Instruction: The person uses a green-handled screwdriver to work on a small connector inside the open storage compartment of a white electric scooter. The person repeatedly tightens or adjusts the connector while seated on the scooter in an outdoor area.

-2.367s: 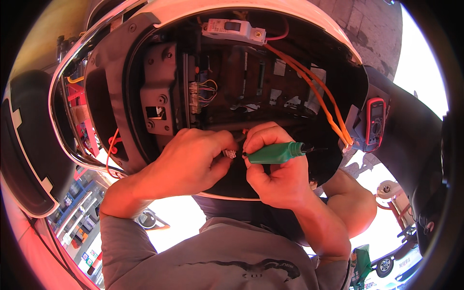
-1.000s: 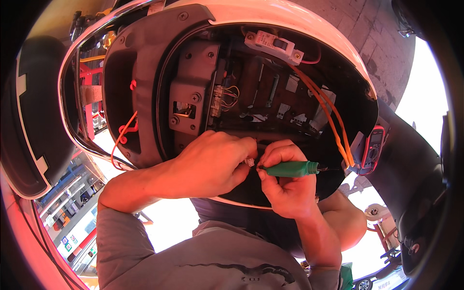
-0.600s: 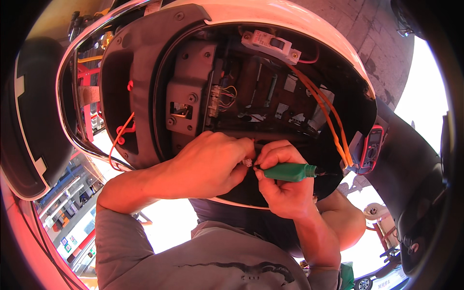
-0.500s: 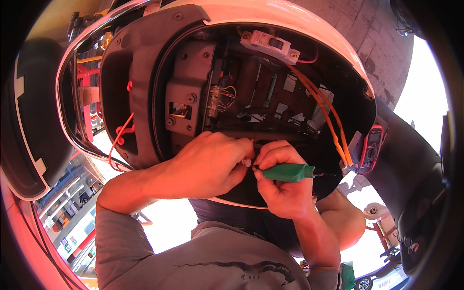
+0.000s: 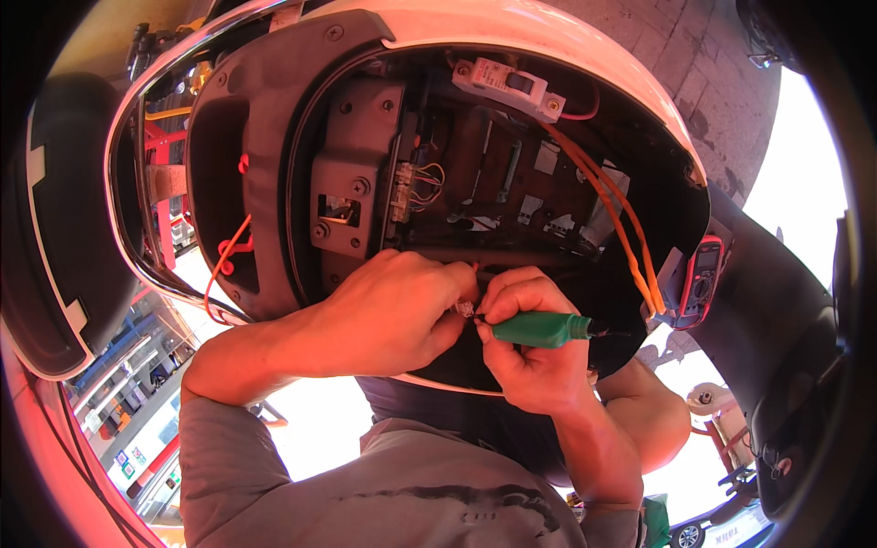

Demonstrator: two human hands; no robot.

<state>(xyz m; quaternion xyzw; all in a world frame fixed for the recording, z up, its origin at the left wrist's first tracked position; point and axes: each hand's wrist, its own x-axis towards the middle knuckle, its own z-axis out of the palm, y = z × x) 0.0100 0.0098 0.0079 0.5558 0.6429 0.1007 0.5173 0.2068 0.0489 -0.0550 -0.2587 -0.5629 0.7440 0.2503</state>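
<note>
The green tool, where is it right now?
In the head view, the green tool is low and just right of centre, gripped in the right hand, its tip at a small connector by the left hand.

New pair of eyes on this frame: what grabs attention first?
Dead centre, both hands meet at a small connector: the left hand pinches it while the right hand presses a green-handled tool against it. Around them gapes an opened white vehicle shell with dark innards. Bright orange wires run down its right side toward a red-edged multimeter, and a white circuit breaker sits at the top.
</note>
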